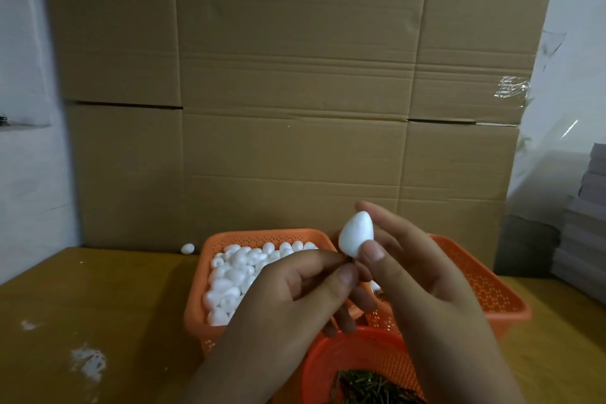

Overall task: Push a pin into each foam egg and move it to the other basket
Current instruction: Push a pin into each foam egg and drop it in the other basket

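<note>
Hands work above the baskets: right hand (423,275) grips the foam egg (355,233) while left hand (295,292) pinches a pin (348,260) at its base, requiring a straight push before transfer.

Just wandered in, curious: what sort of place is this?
Probably a small craft or packing workshop: flattened cardboard boxes behind the table, an orange basket heaped with foam eggs, a tray of pins.

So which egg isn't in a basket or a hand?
The lone egg lying on the table, left of the egg-filled basket by the cardboard.
</note>
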The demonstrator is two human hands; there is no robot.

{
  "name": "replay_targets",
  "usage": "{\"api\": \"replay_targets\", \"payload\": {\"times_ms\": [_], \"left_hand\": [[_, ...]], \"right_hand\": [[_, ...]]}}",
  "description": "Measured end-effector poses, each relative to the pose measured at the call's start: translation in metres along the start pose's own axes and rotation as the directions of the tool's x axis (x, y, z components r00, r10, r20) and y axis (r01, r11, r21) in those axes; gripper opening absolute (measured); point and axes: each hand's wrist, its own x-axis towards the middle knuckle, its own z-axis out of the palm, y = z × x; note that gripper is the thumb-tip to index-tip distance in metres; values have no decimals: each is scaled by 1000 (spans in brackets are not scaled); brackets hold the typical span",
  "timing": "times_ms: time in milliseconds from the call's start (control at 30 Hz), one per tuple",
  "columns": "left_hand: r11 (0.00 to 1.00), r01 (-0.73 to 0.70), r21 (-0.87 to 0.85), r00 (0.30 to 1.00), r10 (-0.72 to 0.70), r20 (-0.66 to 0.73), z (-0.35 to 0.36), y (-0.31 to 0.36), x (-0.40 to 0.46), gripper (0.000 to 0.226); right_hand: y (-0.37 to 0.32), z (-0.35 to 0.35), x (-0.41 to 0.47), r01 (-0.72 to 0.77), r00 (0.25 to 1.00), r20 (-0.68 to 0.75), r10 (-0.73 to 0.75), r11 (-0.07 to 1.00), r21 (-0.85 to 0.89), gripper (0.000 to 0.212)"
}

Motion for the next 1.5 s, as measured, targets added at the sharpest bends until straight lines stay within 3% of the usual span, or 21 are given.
{"api": "replay_targets", "payload": {"times_ms": [933, 1500], "left_hand": [[990, -131, 58, 982, 138, -128, 5, 0, -2, 26], [999, -36, 36, 992, 40, -121, 1, -2, 0, 14]], "right_hand": [[0, -4, 0, 143, 990, 48, -136, 970, -197, 27], [0, -14, 4, 66, 998, -14, -69, 987, -146, 29]]}}
